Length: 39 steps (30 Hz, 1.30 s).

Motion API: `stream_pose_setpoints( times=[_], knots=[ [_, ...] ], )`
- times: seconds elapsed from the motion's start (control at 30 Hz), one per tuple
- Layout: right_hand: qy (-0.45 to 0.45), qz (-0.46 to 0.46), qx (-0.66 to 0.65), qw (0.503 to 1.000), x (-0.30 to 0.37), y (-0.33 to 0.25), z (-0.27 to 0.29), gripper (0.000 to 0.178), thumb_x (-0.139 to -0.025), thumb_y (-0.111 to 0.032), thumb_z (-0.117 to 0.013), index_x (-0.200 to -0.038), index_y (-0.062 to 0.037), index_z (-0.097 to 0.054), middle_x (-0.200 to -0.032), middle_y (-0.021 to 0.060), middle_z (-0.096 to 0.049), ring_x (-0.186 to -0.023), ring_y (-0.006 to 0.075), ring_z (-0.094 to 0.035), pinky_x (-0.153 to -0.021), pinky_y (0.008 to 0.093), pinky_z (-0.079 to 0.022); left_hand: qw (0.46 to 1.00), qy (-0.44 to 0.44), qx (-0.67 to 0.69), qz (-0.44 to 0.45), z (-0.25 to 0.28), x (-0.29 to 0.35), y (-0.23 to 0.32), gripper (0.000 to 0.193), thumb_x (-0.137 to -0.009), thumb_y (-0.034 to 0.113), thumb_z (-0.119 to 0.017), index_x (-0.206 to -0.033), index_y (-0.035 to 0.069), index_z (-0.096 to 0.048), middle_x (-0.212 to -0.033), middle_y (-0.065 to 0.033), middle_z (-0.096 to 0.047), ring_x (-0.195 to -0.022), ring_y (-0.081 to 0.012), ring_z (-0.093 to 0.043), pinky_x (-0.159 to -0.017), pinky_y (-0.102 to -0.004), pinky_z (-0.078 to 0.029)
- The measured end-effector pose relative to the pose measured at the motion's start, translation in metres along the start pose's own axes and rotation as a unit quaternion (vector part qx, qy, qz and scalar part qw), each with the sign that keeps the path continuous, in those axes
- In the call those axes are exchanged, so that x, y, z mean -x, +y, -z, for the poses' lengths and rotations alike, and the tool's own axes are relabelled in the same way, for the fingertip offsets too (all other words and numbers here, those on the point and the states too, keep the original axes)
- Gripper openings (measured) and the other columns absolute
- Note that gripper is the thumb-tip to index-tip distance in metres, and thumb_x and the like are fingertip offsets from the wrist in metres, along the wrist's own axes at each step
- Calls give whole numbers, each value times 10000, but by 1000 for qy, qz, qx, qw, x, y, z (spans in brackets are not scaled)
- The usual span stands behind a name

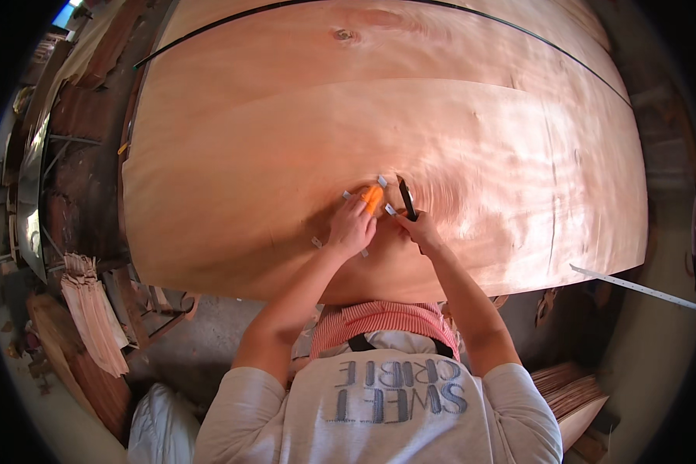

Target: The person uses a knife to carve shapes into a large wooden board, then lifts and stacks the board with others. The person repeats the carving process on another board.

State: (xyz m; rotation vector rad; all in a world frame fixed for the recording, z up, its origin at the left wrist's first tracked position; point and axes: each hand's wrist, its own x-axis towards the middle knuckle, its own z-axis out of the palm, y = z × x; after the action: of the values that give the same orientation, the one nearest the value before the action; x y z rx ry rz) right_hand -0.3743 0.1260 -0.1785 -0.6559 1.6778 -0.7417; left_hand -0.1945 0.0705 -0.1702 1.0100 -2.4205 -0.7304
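Observation:
My left hand (353,226) rests on a broad sheet of wood veneer (247,178), fingers stretched forward and lying on its surface. Orange covers (373,199) show at its fingertips and look like finger sleeves. Just to the right, my right hand (419,227) is closed around a slim black tool (407,198) that looks like a utility knife, held upright and tilted. A short pale strip of tape (390,209) is at this hand's fingertips. Another piece of tape (382,181) lies ahead of the orange covers. Several more small pieces lie around my left hand.
A dark strip (472,9) crosses the far part of the sheets. At the right edge a white ruler (634,288) sticks out past the veneer. Veneer offcuts (93,309) hang at the lower left, and a veneer stack (568,398) stands at the lower right.

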Motion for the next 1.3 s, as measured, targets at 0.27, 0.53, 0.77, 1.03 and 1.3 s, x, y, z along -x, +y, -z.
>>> stream_pose_setpoints(
  times=[0.27, 0.53, 0.77, 1.03, 1.3],
  knots=[
    [21, -48, -76, 996, 16, -1, 0, 342, -824, -326, -578, -670, -21, -570, -462, -1, -462, -366, 80, -394, -352, 216, -277, 987, -134, -75, -42, 4, 13, 16, 575, -739, 388, -597, -1204, 73, -474, -1358, -141, -285, -1287, -270, -208, -1057, -441, -137],
    [153, 28, -19, 988, 68, 34, 29, 248, -881, -228, -488, -908, -14, -609, -509, -2, -501, -444, 49, -430, -418, 198, -313, 986, -68, 153, 14, 39, 18, -2, 319, -784, 262, -579, -1078, 141, -588, -1192, -168, -483, -1172, -312, -383, -977, -400, -300],
    [214, 182, 193, 940, 110, 78, -28, 196, -819, -74, -500, -985, -99, -601, -701, 71, -594, -621, 190, -584, -567, 293, -439, 981, 160, 57, 92, 92, 135, -80, 338, -784, 79, -551, -1118, 37, -514, -1133, -144, -528, -1096, -314, -463, -925, -366, -368],
    [106, 373, 421, 820, 125, 41, -103, 440, -697, 38, -475, -1106, -111, -537, -1183, 35, -489, -1045, 246, -487, -815, 354, -453, 964, 170, 10, 205, 130, 288, -78, 334, -818, 86, -511, -1144, 13, -498, -1217, -168, -456, -1104, -322, -453, -915, -359, -370],
    [-1, 417, 414, 809, 98, 33, -166, 438, -833, -62, -393, -1270, -52, -386, -1331, 92, -356, -1228, 256, -317, -1009, 351, -264, 951, 140, -11, 277, 117, 421, -11, 380, -806, 113, -532, -1173, 30, -480, -1217, -170, -448, -1089, -332, -457, -886, -363, -392]
  ],
)
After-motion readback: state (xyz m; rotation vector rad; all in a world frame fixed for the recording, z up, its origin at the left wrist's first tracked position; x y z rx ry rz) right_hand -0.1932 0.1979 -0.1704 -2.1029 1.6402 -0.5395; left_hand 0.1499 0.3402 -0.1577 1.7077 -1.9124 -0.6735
